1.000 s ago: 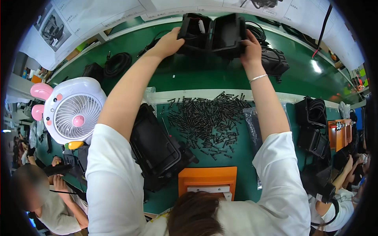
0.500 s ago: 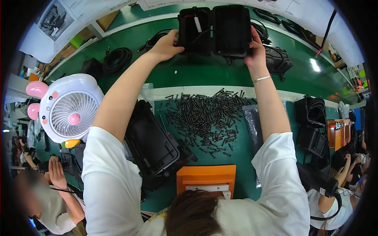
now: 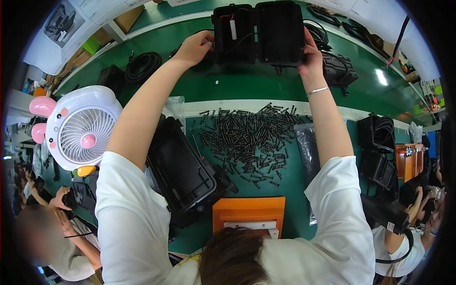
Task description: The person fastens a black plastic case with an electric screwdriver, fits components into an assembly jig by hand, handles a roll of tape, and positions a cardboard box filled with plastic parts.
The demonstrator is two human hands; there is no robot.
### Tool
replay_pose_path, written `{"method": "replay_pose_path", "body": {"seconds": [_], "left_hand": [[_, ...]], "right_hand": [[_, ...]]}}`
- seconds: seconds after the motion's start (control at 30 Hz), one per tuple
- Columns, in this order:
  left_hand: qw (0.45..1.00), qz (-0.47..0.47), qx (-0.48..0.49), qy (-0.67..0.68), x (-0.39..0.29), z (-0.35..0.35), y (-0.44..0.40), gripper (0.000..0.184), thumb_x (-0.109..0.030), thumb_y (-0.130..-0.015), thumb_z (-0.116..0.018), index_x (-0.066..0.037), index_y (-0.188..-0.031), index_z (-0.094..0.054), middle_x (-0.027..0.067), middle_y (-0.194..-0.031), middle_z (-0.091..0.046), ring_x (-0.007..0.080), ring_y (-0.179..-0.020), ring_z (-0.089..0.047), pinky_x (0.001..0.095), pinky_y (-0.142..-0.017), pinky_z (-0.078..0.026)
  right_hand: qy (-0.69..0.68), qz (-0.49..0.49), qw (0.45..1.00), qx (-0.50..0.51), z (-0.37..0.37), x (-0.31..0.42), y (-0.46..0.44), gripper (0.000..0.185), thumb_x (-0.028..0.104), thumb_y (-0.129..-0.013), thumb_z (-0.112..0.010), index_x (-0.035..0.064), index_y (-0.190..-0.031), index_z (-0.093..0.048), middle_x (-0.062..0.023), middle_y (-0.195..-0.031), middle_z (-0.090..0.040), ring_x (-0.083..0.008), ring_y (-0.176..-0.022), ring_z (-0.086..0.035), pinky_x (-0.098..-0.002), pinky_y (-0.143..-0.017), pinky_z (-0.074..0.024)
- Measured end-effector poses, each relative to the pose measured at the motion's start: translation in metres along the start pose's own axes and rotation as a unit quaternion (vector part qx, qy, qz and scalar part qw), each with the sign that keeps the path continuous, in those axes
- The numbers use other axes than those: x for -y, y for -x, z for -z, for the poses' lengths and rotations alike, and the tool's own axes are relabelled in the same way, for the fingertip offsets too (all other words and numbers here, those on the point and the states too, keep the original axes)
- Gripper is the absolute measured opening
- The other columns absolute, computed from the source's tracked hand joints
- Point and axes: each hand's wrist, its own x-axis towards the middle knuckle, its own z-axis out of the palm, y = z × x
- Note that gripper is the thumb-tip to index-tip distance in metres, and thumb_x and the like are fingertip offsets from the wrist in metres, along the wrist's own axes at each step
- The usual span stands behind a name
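An open black plastic case is at the far side of the green bench, its two halves spread side by side. In its left half lie a small white stick-shaped part and thin red and black wires. My right hand grips the case's right edge, thumb low and fingers along the side. Close against the left edge, my left hand has its fingers curled together; what they pinch is hidden. A second open black case lies tilted by my left forearm.
Many small black ribbed parts are heaped mid-bench. Nearby are an orange block, a plastic bag, a white fan and coiled cable. A closed black case stands right of my right hand. Co-workers sit on both sides.
The open case sits slightly higher in view. My left hand has shifted up and left, its thumb off the case's lower left corner and its fingers now curled. The right hand keeps its grip.
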Motion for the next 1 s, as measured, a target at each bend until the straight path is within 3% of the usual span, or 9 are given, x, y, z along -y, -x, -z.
{"method": "replay_pose_path", "body": {"seconds": [0.17,0.27,0.37,0.57,0.77,0.87,0.9,1.0], "left_hand": [[1.000,0.006,0.018,0.016,0.002,0.004,0.001,0.022,-0.008,-0.089,-0.052,-0.001,-0.109,-0.054,0.0096,-0.088,-0.066,0.0150,-0.083,-0.062,0.0275,-0.074,-0.046],[1.000,-0.017,0.001,0.008,0.004,0.007,0.000,0.022,-0.010,-0.089,-0.053,-0.001,-0.110,-0.054,0.0093,-0.093,-0.066,0.0144,-0.086,-0.061,0.0278,-0.075,-0.046],[1.000,0.012,0.010,-0.005,-0.012,0.019,0.005,0.022,-0.010,-0.089,-0.054,-0.002,-0.110,-0.054,0.0091,-0.099,-0.064,0.0136,-0.089,-0.060,0.0283,-0.076,-0.047],[0.997,0.058,0.031,-0.037,-0.052,0.041,0.037,0.023,-0.013,-0.089,-0.055,-0.005,-0.111,-0.055,0.0070,-0.105,-0.062,0.0136,-0.090,-0.059,0.0283,-0.080,-0.047],[0.993,0.042,0.073,-0.089,-0.080,0.058,0.067,0.030,-0.018,-0.088,-0.056,-0.005,-0.115,-0.054,0.0087,-0.108,-0.060,0.0182,-0.093,-0.059,0.0311,-0.085,-0.046],[0.976,0.010,0.136,-0.170,-0.102,0.067,0.090,0.032,-0.019,-0.088,-0.056,-0.005,-0.116,-0.053,0.0114,-0.111,-0.059,0.0226,-0.098,-0.058,0.0345,-0.088,-0.045],[0.969,0.018,0.146,-0.197,-0.115,0.071,0.099,0.034,-0.018,-0.087,-0.056,-0.004,-0.118,-0.052,0.0138,-0.114,-0.056,0.0284,-0.105,-0.055,0.0372,-0.091,-0.044],[0.970,-0.032,0.133,-0.200,-0.142,0.081,0.132,0.033,-0.016,-0.087,-0.056,-0.003,-0.118,-0.052,0.0151,-0.114,-0.055,0.0316,-0.108,-0.053,0.0379,-0.093,-0.042]], "right_hand": [[-0.009,0.002,1.000,0.001,0.008,-0.001,-0.005,0.072,-0.012,-0.064,-0.038,0.0040,-0.133,-0.046,-0.0119,-0.128,-0.053,-0.0248,-0.112,-0.055,-0.0364,-0.095,-0.0479],[-0.002,-0.022,0.998,-0.054,0.012,-0.006,-0.018,0.063,-0.011,-0.071,-0.039,0.0047,-0.131,-0.048,-0.0128,-0.122,-0.057,-0.0264,-0.107,-0.059,-0.0390,-0.092,-0.0493],[0.033,-0.040,0.994,-0.099,0.016,-0.014,-0.034,0.056,-0.010,-0.076,-0.040,0.0053,-0.130,-0.048,-0.0127,-0.117,-0.059,-0.0274,-0.102,-0.061,-0.0413,-0.091,-0.0500],[0.051,-0.041,0.994,-0.091,0.006,-0.002,-0.030,0.056,-0.009,-0.077,-0.040,0.0057,-0.131,-0.048,-0.0133,-0.114,-0.060,-0.0274,-0.098,-0.061,-0.0409,-0.090,-0.0497],[0.191,0.000,0.977,-0.090,0.029,0.009,-0.041,0.056,-0.013,-0.072,-0.042,-0.0067,-0.127,-0.047,-0.0155,-0.110,-0.061,-0.0239,-0.093,-0.061,-0.0355,-0.080,-0.0515],[0.331,0.020,0.942,-0.052,0.035,0.026,-0.046,0.053,-0.013,-0.073,-0.042,-0.0096,-0.126,-0.047,-0.0165,-0.111,-0.061,-0.0232,-0.093,-0.062,-0.0324,-0.080,-0.0506],[0.364,0.060,0.928,-0.043,0.039,0.025,-0.051,0.046,-0.005,-0.074,-0.045,-0.0107,-0.119,-0.052,-0.0222,-0.106,-0.063,-0.0299,-0.093,-0.063,-0.0337,-0.081,-0.0498],[0.604,0.137,0.784,-0.043,0.034,0.036,-0.064,0.038,0.005,-0.074,-0.048,-0.0115,-0.107,-0.058,-0.0288,-0.101,-0.063,-0.0388,-0.097,-0.061,-0.0384,-0.084,-0.0484]]}}
